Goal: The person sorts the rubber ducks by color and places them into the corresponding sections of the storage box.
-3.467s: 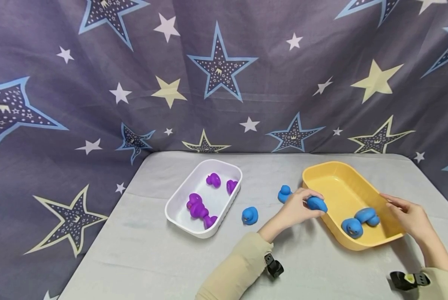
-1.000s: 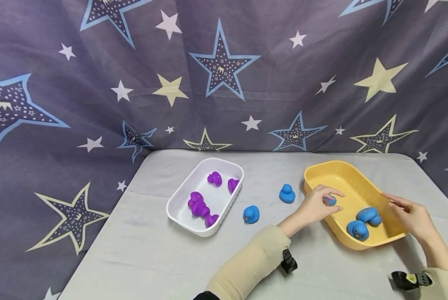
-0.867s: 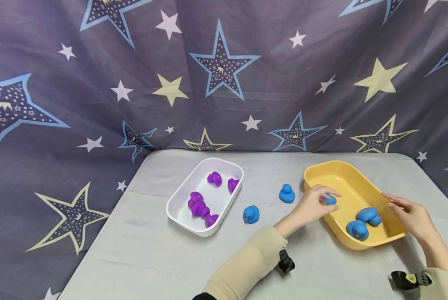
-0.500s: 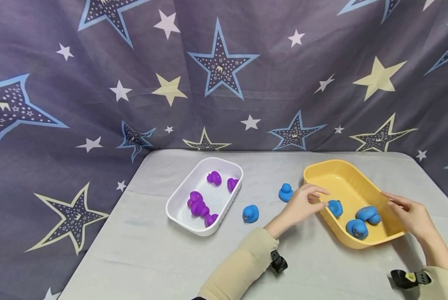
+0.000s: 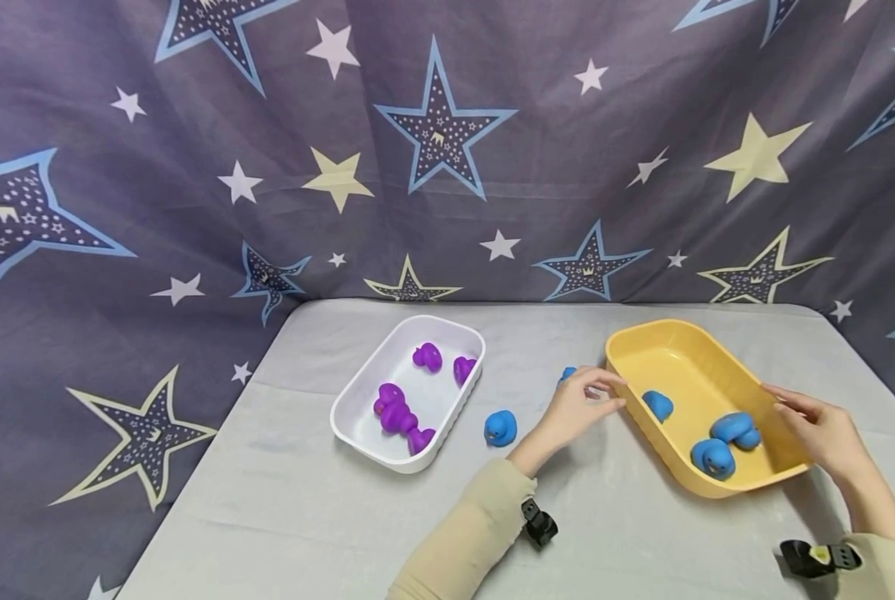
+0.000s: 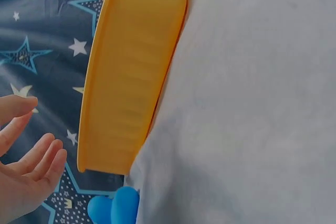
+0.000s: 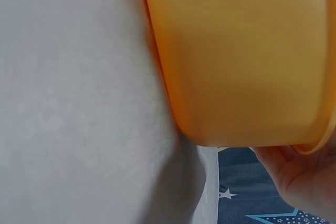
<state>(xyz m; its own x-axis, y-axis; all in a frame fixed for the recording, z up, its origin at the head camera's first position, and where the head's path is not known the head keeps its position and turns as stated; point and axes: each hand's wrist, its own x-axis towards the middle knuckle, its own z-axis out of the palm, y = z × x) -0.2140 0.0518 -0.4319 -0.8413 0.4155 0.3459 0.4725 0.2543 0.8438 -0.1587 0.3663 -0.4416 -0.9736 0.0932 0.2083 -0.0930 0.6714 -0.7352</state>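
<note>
My left hand (image 5: 578, 408), fingers apart and holding nothing, is just outside the left rim of the yellow bin (image 5: 672, 467). Behind it, a blue rubber duck (image 5: 567, 374) on the table is mostly hidden; the left wrist view shows a blue duck (image 6: 116, 205) below that hand. On the bin's right rim, my right hand (image 5: 822, 429) holds the edge between thumb and fingers; the right wrist view has this hand (image 7: 310, 179) partly hidden by the bin wall. Inside the bin lie three blue ducks (image 5: 657, 405).
A white bin (image 5: 357, 446) with several purple ducks (image 5: 393, 417) stands on the left. Between the two bins sits another blue duck (image 5: 500, 428) on the grey-covered table (image 5: 282, 500). A star-patterned curtain (image 5: 537, 167) hangs behind.
My left hand let go of a blue duck inside the yellow bin, then moved left, out over the rim toward the duck on the table. The right hand stayed on the rim.
</note>
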